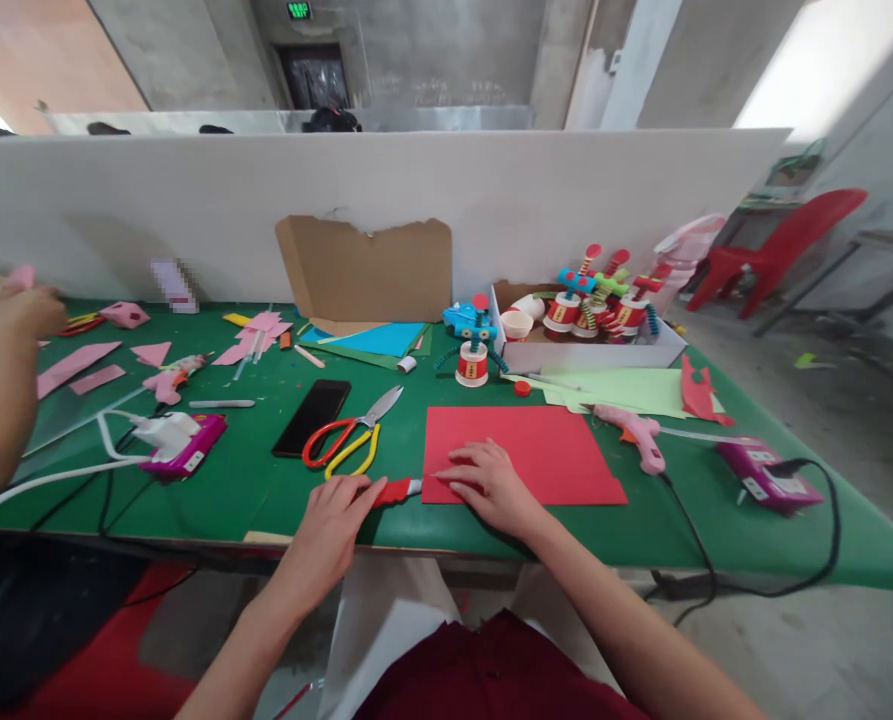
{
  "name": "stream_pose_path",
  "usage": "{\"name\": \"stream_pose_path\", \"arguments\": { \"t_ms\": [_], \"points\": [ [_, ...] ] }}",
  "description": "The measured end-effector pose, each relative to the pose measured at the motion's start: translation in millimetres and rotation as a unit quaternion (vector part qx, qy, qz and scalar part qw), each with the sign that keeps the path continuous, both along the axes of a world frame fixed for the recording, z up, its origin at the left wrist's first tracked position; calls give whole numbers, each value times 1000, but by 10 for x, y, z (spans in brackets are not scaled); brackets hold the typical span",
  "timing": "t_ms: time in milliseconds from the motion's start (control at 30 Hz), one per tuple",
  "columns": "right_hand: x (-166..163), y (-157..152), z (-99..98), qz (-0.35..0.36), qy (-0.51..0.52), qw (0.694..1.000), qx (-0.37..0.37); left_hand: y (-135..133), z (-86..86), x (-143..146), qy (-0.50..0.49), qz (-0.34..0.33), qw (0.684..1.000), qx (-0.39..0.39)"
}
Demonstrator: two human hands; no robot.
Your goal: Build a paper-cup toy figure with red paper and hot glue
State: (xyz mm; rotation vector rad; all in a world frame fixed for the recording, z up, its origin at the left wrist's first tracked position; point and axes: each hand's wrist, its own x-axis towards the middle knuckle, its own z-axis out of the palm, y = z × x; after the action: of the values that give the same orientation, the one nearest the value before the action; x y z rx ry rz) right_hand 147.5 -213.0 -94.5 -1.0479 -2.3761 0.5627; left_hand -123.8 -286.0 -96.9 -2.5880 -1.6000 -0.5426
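A sheet of red paper (536, 445) lies flat on the green-covered table in front of me. My right hand (497, 487) rests on its left part, fingers stretched out and pressing lightly on the surface. In my left hand (339, 512) is a red utility knife (395, 492), its tip pointing right at the paper's lower left edge. Scissors (352, 438) with one red and one yellow handle lie spread just beyond my left hand. Beside them is a black phone (312, 418). A paper-cup figure (472, 362) stands behind the red sheet.
A pink glue gun (633, 432) and a purple power strip (768, 475) with a cable sit at right. Behind stands a white box (603, 357) of cup figures. At left are another power strip (187, 447), pink paper scraps and a co-worker's arm (3, 380).
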Motion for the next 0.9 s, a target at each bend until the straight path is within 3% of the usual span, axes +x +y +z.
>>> {"name": "stream_pose_path", "arguments": {
  "t_ms": [367, 900],
  "points": [
    [-14, 0, 22, 22, -67, 997, -28, -15, 41, -47, 21, 4, 997, -79],
    [-40, -16, 128, 16, -101, 993, -54, -53, 74, -137, 18, 8, 996, -87]
  ]
}}
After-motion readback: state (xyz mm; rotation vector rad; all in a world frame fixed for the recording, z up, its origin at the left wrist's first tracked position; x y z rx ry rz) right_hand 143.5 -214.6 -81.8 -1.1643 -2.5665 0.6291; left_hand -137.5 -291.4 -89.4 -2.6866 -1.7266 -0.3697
